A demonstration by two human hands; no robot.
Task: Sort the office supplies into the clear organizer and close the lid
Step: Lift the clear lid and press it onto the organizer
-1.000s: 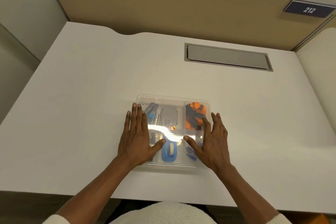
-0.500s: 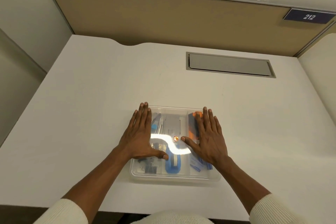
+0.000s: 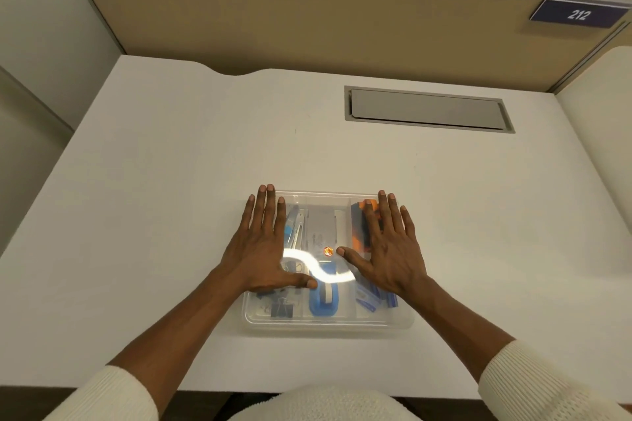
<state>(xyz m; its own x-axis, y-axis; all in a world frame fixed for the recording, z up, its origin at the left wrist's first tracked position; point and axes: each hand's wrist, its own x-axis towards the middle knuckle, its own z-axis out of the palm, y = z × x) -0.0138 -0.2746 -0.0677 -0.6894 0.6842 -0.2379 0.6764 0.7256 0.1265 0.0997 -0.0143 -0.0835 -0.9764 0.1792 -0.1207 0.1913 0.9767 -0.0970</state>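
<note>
- The clear organizer [image 3: 328, 323] sits on the white desk [image 3: 171, 181], near the front edge and about midway across, with its lid [image 3: 325, 202] lying flat over the compartments
- Through the clear plastic show a black binder clip [image 3: 283, 308] in the near left compartment, a blue tape dispenser [image 3: 323, 301] in the near middle one, and small blue pieces [image 3: 367, 299] at the near right
- Farther back lie a grey flat item [image 3: 320, 225] in the middle and an orange and dark object [image 3: 361, 229] at the right, partly hidden by fingers
- A small orange sticker [image 3: 328, 251] sits at the lid's centre, and a bright curved glare crosses the plastic
- The left hand [image 3: 263, 246] lies palm down on the left part of the lid, fingers straight and close together, thumb stretched toward the middle, gripping nothing
- The right hand [image 3: 390, 246] lies flat on the right part, fingers slightly spread, thumb pointing inward, holding nothing
- Cream sleeves [image 3: 533, 386] cover both forearms near the bottom edge
- Farther back in the desk is a grey recessed flap [image 3: 427, 109]
- A tan partition panel [image 3: 307, 20] rises behind, with a dark plate reading 212 [image 3: 578, 14] at its right end
</note>
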